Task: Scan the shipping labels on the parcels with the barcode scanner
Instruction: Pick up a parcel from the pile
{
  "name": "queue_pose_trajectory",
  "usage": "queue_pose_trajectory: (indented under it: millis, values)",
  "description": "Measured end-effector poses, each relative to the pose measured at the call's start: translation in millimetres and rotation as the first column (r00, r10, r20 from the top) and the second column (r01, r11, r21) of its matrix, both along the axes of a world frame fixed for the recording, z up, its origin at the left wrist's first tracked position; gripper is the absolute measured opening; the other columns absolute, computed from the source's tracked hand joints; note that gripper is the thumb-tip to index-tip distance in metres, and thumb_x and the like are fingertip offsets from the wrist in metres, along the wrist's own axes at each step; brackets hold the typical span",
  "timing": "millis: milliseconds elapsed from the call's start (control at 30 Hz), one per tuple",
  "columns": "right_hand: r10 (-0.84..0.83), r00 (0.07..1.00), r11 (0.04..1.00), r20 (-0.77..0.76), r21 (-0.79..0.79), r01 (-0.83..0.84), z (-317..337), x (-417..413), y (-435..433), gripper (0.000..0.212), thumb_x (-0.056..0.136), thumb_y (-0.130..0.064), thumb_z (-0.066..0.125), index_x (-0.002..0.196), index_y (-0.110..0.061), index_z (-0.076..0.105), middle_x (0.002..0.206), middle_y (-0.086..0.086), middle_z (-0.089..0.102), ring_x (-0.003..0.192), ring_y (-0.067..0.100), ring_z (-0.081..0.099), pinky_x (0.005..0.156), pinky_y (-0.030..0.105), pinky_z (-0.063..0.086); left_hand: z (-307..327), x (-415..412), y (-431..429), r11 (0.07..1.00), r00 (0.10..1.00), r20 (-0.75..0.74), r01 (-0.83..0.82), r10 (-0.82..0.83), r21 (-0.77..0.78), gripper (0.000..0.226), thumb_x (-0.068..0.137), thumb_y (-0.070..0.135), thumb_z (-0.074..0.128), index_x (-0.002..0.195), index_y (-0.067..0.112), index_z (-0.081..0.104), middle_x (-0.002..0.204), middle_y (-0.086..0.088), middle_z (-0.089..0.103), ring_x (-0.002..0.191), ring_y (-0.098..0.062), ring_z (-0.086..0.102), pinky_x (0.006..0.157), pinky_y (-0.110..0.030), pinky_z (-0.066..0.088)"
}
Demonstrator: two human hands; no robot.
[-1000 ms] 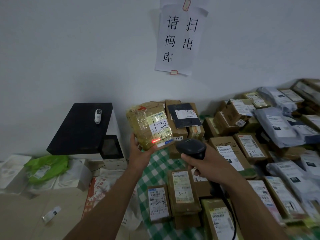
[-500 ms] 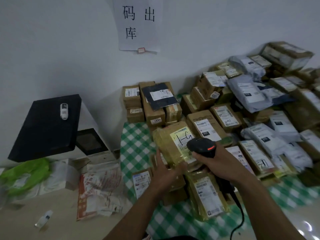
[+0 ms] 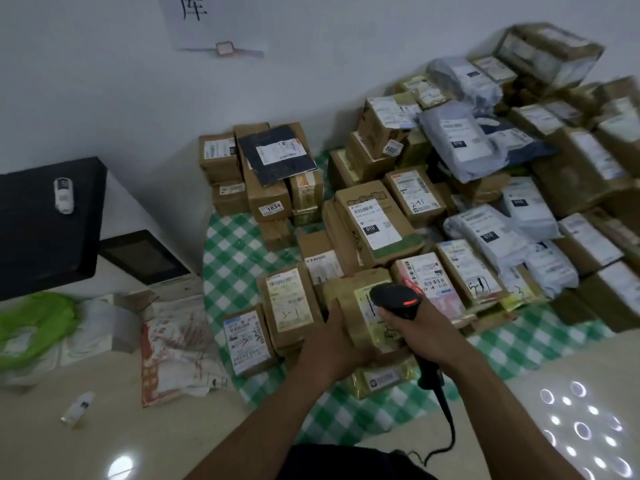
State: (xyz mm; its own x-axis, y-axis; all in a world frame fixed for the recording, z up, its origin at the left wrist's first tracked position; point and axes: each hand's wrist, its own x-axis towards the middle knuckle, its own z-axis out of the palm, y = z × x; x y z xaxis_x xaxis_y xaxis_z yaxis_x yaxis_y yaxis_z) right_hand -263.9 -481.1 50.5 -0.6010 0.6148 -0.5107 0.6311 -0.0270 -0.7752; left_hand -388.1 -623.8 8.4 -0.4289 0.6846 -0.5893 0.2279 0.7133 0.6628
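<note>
My left hand (image 3: 332, 344) grips the left edge of a yellow-brown taped parcel (image 3: 351, 306), which lies low on the front of the parcel pile, its white label facing up. My right hand (image 3: 420, 330) grips the handle of a black corded barcode scanner (image 3: 394, 299), whose head hovers over that label. Brown boxes with labels marked "3-1" (image 3: 289, 303) and "3-3" (image 3: 247, 337) lie just left of it. Many more labelled boxes (image 3: 375, 225) and grey mailer bags (image 3: 459, 140) are heaped behind and to the right.
The parcels sit on a green-and-white checked cloth (image 3: 235, 251) on the floor against a white wall. A black-topped machine (image 3: 45, 223) stands at left with a small white bottle on it. Green and white bags (image 3: 34, 327) and torn packaging (image 3: 176, 348) lie on the floor.
My left hand has brought the yellow-brown parcel down from in front of the wall onto the front of the pile. The scanner followed it down, and my view tilted down and right.
</note>
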Motion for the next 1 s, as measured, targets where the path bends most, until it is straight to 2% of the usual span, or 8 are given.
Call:
queue_pose_trajectory:
  millis: [100,167,233,300,467,600,767,1000]
  values:
    - [0.002,0.999,1.0,-0.045,0.001,-0.002,6.3,-3.7,-7.3,0.048,0.094,-0.035,0.075,0.135,-0.025,0.054,0.101,0.004,0.069,0.073,0.014,0.073,0.055,0.017,0.052,8.6,2.5,5.9,0.979,0.927,-0.341,0.102,-0.158,-0.176,0.121,0.075,0.075,0.07,0.163,0.027,0.001,0.128,-0.006,0.066,0.106,-0.028,0.068,0.08,-0.038,0.056]
    - [0.006,0.994,1.0,-0.108,-0.013,-0.008,19.4,-11.6,-9.7,0.039,0.096,-0.032,0.073,0.131,-0.028,0.057,0.1,0.003,0.07,0.071,0.016,0.073,0.054,0.018,0.051,11.2,-1.3,7.3,0.978,0.904,-0.385,0.136,-0.187,-0.158,0.09,0.086,0.065,0.067,0.156,0.025,0.029,0.123,-0.004,0.067,0.105,-0.027,0.068,0.08,-0.038,0.055]
    - [0.026,0.981,0.996,-0.193,-0.076,-0.041,36.0,-26.1,-10.8,0.031,0.098,-0.029,0.071,0.126,-0.032,0.059,0.098,0.001,0.071,0.067,0.014,0.072,0.055,0.018,0.052,11.8,-11.9,2.5,0.997,0.934,-0.35,0.055,-0.072,-0.058,0.039,0.095,0.048,0.065,0.128,0.027,0.06,0.11,0.001,0.071,0.096,-0.021,0.069,0.083,-0.04,0.059]
    - [0.013,0.969,0.99,-0.245,-0.131,-0.047,46.4,-46.5,-13.2,0.028,0.098,-0.029,0.071,0.124,-0.035,0.061,0.099,-0.003,0.071,0.069,0.013,0.071,0.057,0.019,0.053,11.4,-31.4,-7.3,0.998,0.917,-0.393,-0.056,0.063,0.028,0.017,0.099,0.04,0.062,0.109,0.027,0.068,0.098,0.007,0.072,0.084,-0.014,0.067,0.08,-0.037,0.059]
    - [0.047,0.97,0.981,-0.237,-0.171,-0.09,54.5,-106.3,-40.1,0.031,0.098,-0.034,0.071,0.126,-0.031,0.06,0.096,-0.003,0.072,0.066,0.012,0.069,0.066,0.031,0.06,22.8,-103.8,-32.6,0.957,0.841,-0.462,-0.214,0.283,0.198,0.014,0.103,0.025,0.057,0.105,0.025,0.071,0.105,0.004,0.073,0.089,-0.016,0.067,0.082,-0.037,0.055]
    - [0.118,0.955,0.973,-0.271,-0.162,-0.166,64.5,-153.0,-54.3,0.026,0.101,-0.032,0.066,0.127,-0.03,0.061,0.092,-0.005,0.069,0.057,0.002,0.066,0.056,0.018,0.053,31.4,-161.5,-39.6,0.941,0.801,-0.5,-0.235,0.33,0.244,0.034,0.103,0.008,0.052,0.133,0.019,0.063,0.128,-0.006,0.068,0.113,-0.024,0.064,0.097,-0.04,0.052]
    - [0.056,0.962,0.985,-0.268,-0.142,-0.097,74.1,-206.5,-50.4,0.026,0.101,-0.031,0.066,0.127,-0.028,0.062,0.098,-0.002,0.068,0.058,0.007,0.064,0.057,0.024,0.053,40.9,-228.1,-22.7,0.948,0.831,-0.497,-0.107,0.25,0.299,0.04,0.101,0.011,0.056,0.14,0.019,0.057,0.143,-0.004,0.056,0.127,-0.021,0.055,0.107,-0.034,0.043]
    - [0.004,0.972,1.0,-0.235,-0.026,-0.011,95.6,-261.7,-14.7,0.022,0.101,-0.028,0.066,0.123,-0.024,0.062,0.088,0.0,0.065,0.054,0.007,0.061,0.052,0.021,0.051,9.0,-312.0,48.6,0.958,0.873,-0.442,-0.087,0.206,0.274,0.021,0.093,0.039,0.052,0.111,0.034,0.063,0.115,0.005,0.067,0.102,-0.018,0.064,0.081,-0.04,0.058]
